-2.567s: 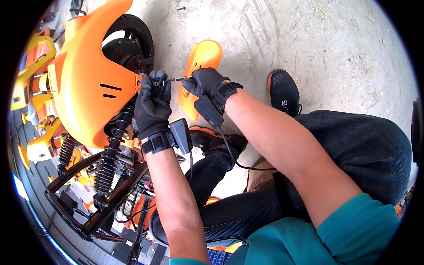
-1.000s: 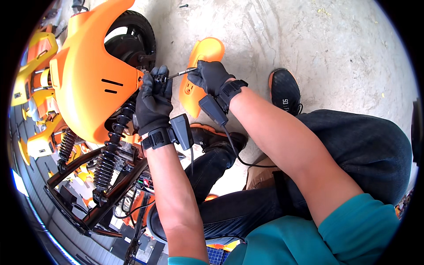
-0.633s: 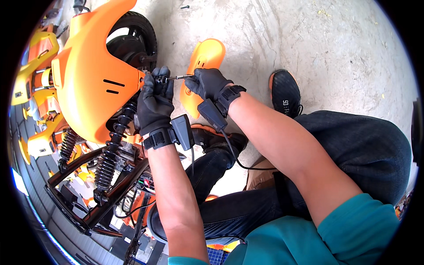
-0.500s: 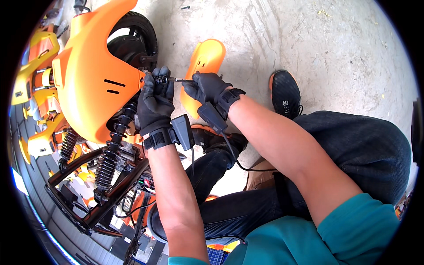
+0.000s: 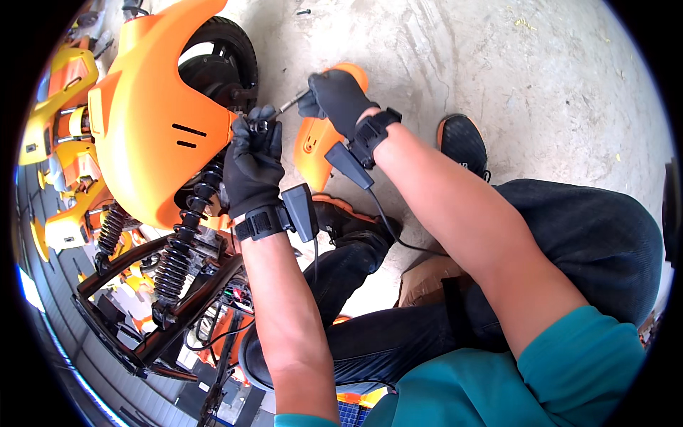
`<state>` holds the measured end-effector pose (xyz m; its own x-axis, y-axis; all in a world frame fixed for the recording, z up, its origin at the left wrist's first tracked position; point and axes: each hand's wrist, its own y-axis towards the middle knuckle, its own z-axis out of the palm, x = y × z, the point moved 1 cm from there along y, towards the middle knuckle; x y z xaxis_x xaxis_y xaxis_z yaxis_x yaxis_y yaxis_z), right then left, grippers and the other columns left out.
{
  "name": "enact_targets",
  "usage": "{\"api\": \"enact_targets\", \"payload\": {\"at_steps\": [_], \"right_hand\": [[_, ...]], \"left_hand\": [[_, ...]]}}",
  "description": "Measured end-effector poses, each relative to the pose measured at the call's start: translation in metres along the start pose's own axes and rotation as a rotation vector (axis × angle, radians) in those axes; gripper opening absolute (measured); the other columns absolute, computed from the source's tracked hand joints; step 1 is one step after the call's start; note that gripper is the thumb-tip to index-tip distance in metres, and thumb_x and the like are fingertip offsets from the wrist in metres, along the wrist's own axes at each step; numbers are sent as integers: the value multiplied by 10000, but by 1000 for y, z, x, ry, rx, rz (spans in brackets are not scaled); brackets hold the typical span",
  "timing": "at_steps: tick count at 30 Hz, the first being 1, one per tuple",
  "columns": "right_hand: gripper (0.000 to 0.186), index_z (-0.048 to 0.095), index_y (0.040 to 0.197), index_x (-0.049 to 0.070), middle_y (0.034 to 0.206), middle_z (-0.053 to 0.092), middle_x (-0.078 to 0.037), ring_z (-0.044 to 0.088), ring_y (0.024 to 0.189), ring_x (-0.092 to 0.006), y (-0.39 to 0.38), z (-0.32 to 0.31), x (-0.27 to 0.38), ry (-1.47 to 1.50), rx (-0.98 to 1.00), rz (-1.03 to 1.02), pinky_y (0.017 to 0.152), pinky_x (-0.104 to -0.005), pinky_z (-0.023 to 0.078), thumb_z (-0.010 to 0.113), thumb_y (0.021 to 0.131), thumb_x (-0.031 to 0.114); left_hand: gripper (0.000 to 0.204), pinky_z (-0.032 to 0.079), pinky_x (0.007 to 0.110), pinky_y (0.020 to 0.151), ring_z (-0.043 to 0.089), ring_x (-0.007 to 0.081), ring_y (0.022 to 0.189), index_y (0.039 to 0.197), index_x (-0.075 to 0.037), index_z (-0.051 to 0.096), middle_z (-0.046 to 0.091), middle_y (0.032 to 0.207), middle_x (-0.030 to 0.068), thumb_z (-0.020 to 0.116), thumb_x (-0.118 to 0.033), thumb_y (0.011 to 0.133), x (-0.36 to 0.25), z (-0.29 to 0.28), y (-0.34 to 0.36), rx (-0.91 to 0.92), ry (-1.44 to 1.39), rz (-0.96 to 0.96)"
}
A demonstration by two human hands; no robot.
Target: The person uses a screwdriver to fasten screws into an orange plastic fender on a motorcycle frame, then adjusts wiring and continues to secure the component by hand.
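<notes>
"What's the room like?"

"A workshop, with a pale concrete floor (image 5: 541,85), scuffed and streaked, spreading away to the right of the big orange fender (image 5: 156,135). Left of the fender stand yellow machines (image 5: 67,231), crowded together, and below them a grey ribbed surface (image 5: 53,341) bends along the rim; I can't tell whether it's wall or ground."

"Anything lying on the floor?"

"A smaller orange panel (image 5: 313,160), right of the fender and partly covered by the right hand (image 5: 340,99). Beyond the fender's upper right is a small dark bolt (image 5: 304,11), by the look of it. Well to its lower right there's a brown box (image 5: 427,281), mostly hidden by the person's leg."

"And around the fender itself?"

"A black wheel (image 5: 245,50) behind its upper right edge, a coiled spring (image 5: 171,274) under it, and a black tube frame (image 5: 206,292) lower still."

"What are the hands doing?"

"Both wear black gloves. The left hand (image 5: 252,164) is just beside the fender's right tip, fingers curled around a small dark part (image 5: 260,126). The right is clenched on a slim metal rod (image 5: 290,104), farther right of that tip; the rod slants down toward the left fingers. Whether it touches the part, I can't tell."
</notes>
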<state>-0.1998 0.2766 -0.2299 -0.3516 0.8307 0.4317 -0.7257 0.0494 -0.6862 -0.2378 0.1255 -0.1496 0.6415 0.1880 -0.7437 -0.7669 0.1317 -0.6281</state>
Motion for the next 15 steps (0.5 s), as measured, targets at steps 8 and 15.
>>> {"api": "enact_targets", "payload": {"at_steps": [8,15], "right_hand": [[216,535,946,-5,876,599,-121,612,756,-202,15,-13,-22,135,4,143,715,-297,550,438,927,188],[192,522,958,20,910,598,-116,589,758,-191,25,-15,-37,123,21,228,729,-309,532,444,933,195]], "left_hand": [[275,433,360,944,561,196,1057,1098,-22,524,601,1102,65,400,-218,951,5,12,-1,-65,88,16],[260,445,301,917,564,163,1033,1110,-3,505,591,1099,79,443,-194,946,14,-21,8,149,375,153]]}}
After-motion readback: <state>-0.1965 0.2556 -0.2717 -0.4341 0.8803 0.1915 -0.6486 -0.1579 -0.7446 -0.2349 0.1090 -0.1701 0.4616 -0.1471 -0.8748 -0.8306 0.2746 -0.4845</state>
